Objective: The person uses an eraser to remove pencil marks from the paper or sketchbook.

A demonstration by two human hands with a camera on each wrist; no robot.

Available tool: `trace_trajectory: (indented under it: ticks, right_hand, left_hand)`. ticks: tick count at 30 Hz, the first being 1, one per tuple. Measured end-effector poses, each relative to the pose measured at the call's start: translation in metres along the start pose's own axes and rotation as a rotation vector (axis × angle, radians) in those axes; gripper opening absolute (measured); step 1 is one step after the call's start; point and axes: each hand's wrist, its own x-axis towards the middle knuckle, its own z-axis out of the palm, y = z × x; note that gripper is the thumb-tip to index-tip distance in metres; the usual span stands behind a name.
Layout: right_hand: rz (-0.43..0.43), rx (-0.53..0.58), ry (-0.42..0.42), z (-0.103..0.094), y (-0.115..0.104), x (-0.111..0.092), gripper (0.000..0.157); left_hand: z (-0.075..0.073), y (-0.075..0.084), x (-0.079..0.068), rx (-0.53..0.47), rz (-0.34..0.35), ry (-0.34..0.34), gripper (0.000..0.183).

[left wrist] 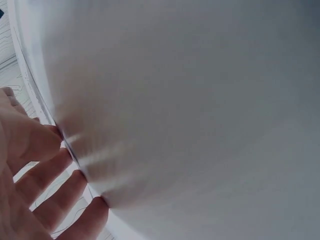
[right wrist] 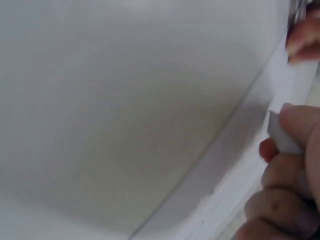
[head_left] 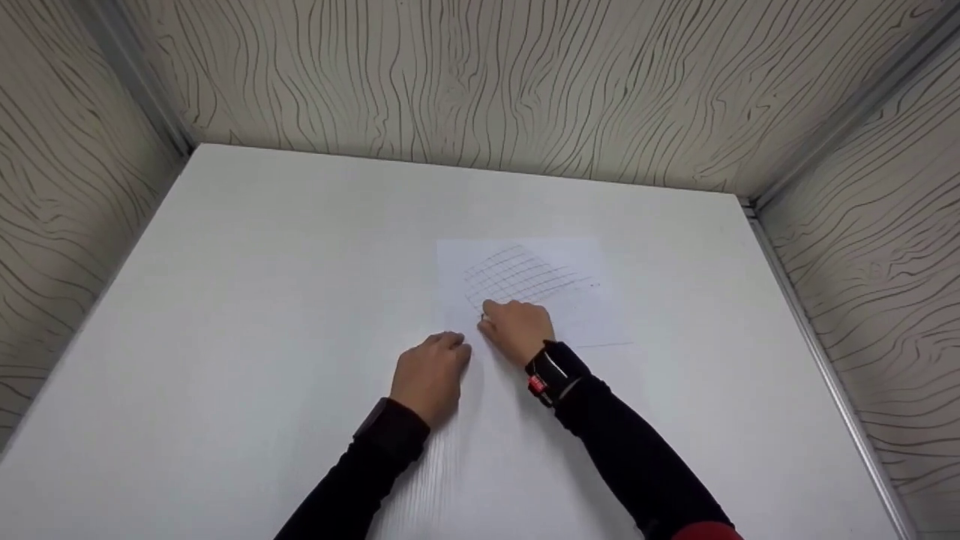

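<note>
A white sheet of paper (head_left: 454, 259) bears a hand-drawn grid of curved pencil lines (head_left: 517, 270); toward the lower right its lines look fainter. Over the grid's lower left corner, my right hand (head_left: 521, 330) pinches a small whitish-grey eraser (right wrist: 284, 136) between thumb and curled fingers. The eraser's tip is close to the sheet in the right wrist view. My left hand (head_left: 431, 375) rests its fingertips (left wrist: 97, 205) on the surface by the sheet's lower left, fingers spread and loosely bent, holding nothing.
The paper lies on a large white table (head_left: 300, 247), enclosed at the back and sides by wood-grain patterned panels (head_left: 450, 82). Small dark specks (head_left: 595, 285) lie on the sheet's right part. A single line (head_left: 607, 345) runs near the sheet's lower right.
</note>
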Motion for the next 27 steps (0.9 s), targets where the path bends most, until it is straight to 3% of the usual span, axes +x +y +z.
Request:
trace_trajectory:
  ticks: [7, 12, 16, 21, 27]
  right_hand:
    - [0.170, 0.016, -0.013, -0.008, 0.033, -0.006, 0.025]
    - [0.247, 0.072, 0.016, -0.015, 0.062, -0.016, 0.027]
    - [0.268, 0.119, 0.058, -0.019, 0.074, -0.023, 0.028]
    - [0.236, 0.121, 0.043, -0.022, 0.064, -0.022, 0.026]
    - [0.171, 0.089, -0.056, -0.020, 0.028, -0.011, 0.026]
  left_hand:
    - [-0.001, 0.000, 0.000, 0.017, 0.015, 0.030, 0.026]
    - [-0.001, -0.004, 0.000, 0.033, 0.038, 0.042, 0.023]
    - [-0.007, -0.011, 0.000, 0.018, 0.008, 0.036, 0.019]
    - [-0.012, -0.006, 0.004, -0.028, 0.000, 0.039, 0.016]
    - [-0.002, 0.019, 0.011, -0.105, 0.051, -0.020, 0.020]
